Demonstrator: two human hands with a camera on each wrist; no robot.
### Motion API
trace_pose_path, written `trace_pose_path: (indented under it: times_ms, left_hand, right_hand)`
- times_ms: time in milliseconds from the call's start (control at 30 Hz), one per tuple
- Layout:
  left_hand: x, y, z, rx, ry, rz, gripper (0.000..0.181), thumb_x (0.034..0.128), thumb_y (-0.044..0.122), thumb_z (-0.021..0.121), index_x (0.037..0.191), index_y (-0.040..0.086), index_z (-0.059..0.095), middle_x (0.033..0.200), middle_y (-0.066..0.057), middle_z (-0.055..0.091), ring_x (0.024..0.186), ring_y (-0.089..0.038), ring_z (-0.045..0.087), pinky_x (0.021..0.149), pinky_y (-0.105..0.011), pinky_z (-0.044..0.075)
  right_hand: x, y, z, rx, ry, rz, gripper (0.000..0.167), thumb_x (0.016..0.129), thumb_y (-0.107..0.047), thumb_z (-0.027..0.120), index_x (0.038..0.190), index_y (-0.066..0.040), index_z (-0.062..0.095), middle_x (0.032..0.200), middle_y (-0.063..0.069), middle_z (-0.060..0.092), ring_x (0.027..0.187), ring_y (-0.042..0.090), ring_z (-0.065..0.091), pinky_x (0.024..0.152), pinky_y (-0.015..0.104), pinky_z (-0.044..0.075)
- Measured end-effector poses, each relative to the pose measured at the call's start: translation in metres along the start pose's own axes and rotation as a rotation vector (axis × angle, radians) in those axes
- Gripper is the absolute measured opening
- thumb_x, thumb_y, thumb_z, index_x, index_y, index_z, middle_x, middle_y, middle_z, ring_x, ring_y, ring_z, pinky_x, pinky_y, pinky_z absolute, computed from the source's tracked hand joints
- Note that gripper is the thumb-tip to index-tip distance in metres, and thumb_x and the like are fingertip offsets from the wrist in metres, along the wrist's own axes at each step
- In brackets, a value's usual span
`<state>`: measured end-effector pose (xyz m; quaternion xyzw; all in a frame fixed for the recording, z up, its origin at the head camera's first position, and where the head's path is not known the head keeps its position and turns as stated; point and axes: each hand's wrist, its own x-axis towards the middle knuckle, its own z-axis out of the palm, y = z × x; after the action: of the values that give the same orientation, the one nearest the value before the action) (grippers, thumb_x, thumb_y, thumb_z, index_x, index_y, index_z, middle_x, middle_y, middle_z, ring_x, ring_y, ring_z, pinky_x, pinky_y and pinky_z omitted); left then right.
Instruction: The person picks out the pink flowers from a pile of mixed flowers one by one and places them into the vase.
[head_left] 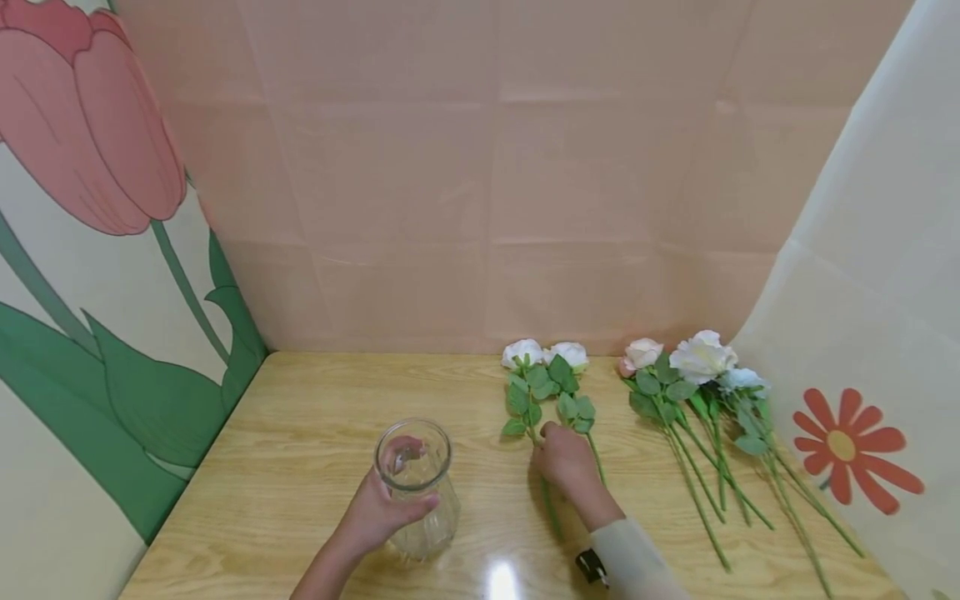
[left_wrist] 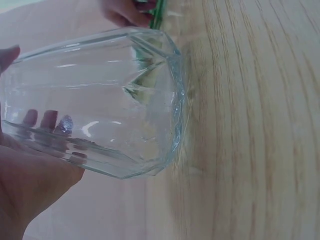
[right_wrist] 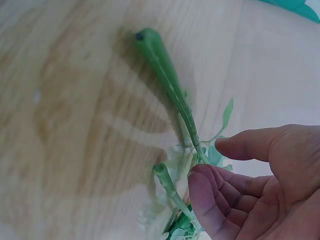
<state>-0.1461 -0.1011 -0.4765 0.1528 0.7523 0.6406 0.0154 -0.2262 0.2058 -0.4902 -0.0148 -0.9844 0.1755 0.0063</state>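
Observation:
A clear glass vase with faceted sides stands upright on the table. My left hand grips it around the neck, the thumb in front and the fingers behind, seen through the glass in the left wrist view. Two white roses with green leaves lie side by side right of the vase. My right hand pinches the left one's green stem between thumb and fingers. The other rose's stem lies beside that hand, partly hidden by it in the head view.
More flowers lie at the right of the wooden table: a pale pink rose, a large white flower and a pale blue flower, their stems crossing. A small black object shows by the right sleeve. Cloth walls stand behind and on both sides.

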Motion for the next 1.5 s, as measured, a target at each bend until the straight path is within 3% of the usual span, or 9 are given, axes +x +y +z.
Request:
trace_pose_path:
  times_ms: [233, 433, 667, 833, 933, 1200, 1333, 1500]
  left_hand:
    - [0.0, 0.001, 0.0, 0.0, 0.011, 0.007, 0.07, 0.0775, 0.012, 0.086, 0.137, 0.021, 0.049, 0.138, -0.017, 0.052, 0.132, -0.051, 0.043, 0.099, -0.077, 0.037]
    - [0.0, -0.001, 0.0, 0.007, 0.004, 0.014, 0.071, 0.0777, 0.014, 0.086, 0.137, 0.022, 0.048, 0.138, -0.017, 0.052, 0.133, -0.051, 0.043, 0.099, -0.077, 0.037]
    - [0.0, 0.001, 0.001, 0.012, 0.009, -0.012, 0.071, 0.0777, 0.016, 0.086, 0.137, 0.022, 0.049, 0.139, -0.016, 0.052, 0.133, -0.051, 0.043, 0.098, -0.078, 0.037]
    - [-0.001, 0.003, 0.002, 0.012, 0.017, -0.035, 0.07, 0.0771, 0.016, 0.087, 0.136, 0.024, 0.051, 0.139, -0.014, 0.053, 0.133, -0.05, 0.043, 0.096, -0.076, 0.04]
    - [-0.001, 0.004, 0.002, 0.011, 0.022, -0.043, 0.069, 0.077, 0.015, 0.087, 0.135, 0.026, 0.051, 0.139, -0.013, 0.052, 0.134, -0.05, 0.042, 0.097, -0.08, 0.036]
    - [-0.002, 0.005, 0.002, 0.026, 0.03, -0.051, 0.069, 0.0761, 0.018, 0.088, 0.134, 0.026, 0.052, 0.142, -0.008, 0.052, 0.14, -0.048, 0.037, 0.1, -0.087, 0.022]
    - [-0.002, 0.005, 0.002, 0.025, 0.036, -0.052, 0.07, 0.0752, 0.02, 0.088, 0.134, 0.026, 0.052, 0.143, -0.005, 0.054, 0.14, -0.046, 0.038, 0.102, -0.085, 0.022]
    - [-0.003, 0.004, 0.002, 0.025, 0.04, -0.05, 0.07, 0.075, 0.019, 0.088, 0.134, 0.025, 0.052, 0.141, -0.005, 0.055, 0.138, -0.049, 0.039, 0.1, -0.086, 0.025]
  right_hand:
    - [-0.001, 0.004, -0.006, 0.004, -0.037, 0.066, 0.034, 0.095, -0.024, 0.062, 0.122, -0.003, 0.065, 0.112, 0.021, 0.071, 0.096, 0.043, 0.068, 0.073, 0.053, 0.057]
    - [0.0, 0.016, -0.016, 0.008, -0.062, 0.095, 0.038, 0.097, -0.024, 0.06, 0.128, -0.002, 0.062, 0.117, 0.021, 0.069, 0.091, 0.041, 0.067, 0.065, 0.051, 0.055]
    - [-0.002, 0.041, -0.031, -0.006, -0.057, 0.1, 0.04, 0.097, -0.022, 0.06, 0.13, 0.001, 0.061, 0.116, 0.024, 0.068, 0.091, 0.042, 0.067, 0.069, 0.053, 0.056]
    - [-0.004, 0.063, -0.043, -0.013, -0.083, 0.132, 0.042, 0.099, -0.023, 0.059, 0.131, 0.005, 0.057, 0.113, 0.024, 0.068, 0.076, 0.031, 0.065, 0.06, 0.046, 0.054]
    - [-0.006, 0.077, -0.048, -0.021, -0.082, 0.148, 0.043, 0.1, -0.024, 0.059, 0.131, 0.006, 0.056, 0.112, 0.025, 0.068, 0.073, 0.029, 0.064, 0.058, 0.045, 0.052]
    - [-0.003, 0.115, -0.057, -0.023, -0.071, 0.159, 0.046, 0.1, -0.024, 0.058, 0.13, 0.01, 0.055, 0.116, 0.03, 0.065, 0.087, 0.04, 0.066, 0.069, 0.053, 0.054]
    - [-0.005, 0.125, -0.065, -0.028, -0.093, 0.185, 0.051, 0.1, -0.027, 0.056, 0.137, 0.007, 0.053, 0.128, 0.033, 0.06, 0.099, 0.048, 0.063, 0.073, 0.056, 0.054]
    - [-0.009, 0.137, -0.07, -0.045, -0.079, 0.169, 0.05, 0.098, -0.025, 0.058, 0.133, 0.01, 0.055, 0.127, 0.035, 0.059, 0.106, 0.053, 0.059, 0.081, 0.06, 0.052]
